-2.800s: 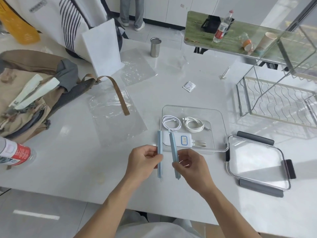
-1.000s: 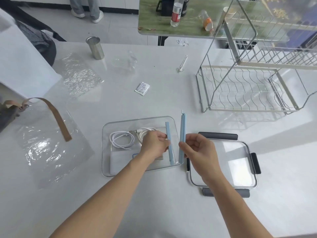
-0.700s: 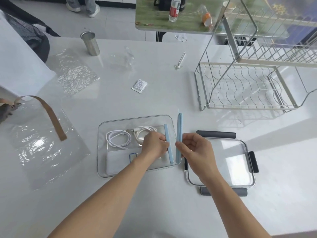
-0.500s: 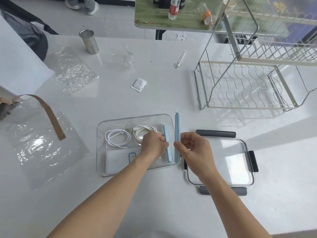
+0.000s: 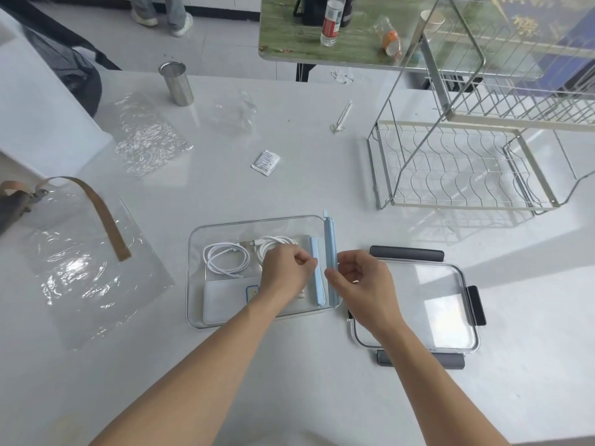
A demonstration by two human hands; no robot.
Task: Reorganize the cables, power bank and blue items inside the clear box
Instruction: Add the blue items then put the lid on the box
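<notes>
- Left hand (image 5: 285,273) pinches a blue strip (image 5: 316,275) inside the clear box (image 5: 193,252), at its 3 o'clock side
- Right hand (image 5: 360,284) grips another blue strip (image 5: 330,243) at that rim
- Cables (image 5: 227,259) at 11 o'clock, power bank (image 5: 225,300) at 7

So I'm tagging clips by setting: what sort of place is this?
Probably an office or workroom, not a home: a large white table, a second table holding bottles and a paper cup, and someone standing on the tiled floor.

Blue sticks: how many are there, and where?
2. One blue stick lies inside the clear box at its right side, by the left hand; the other stands along the box's right wall, by the right hand.
</notes>
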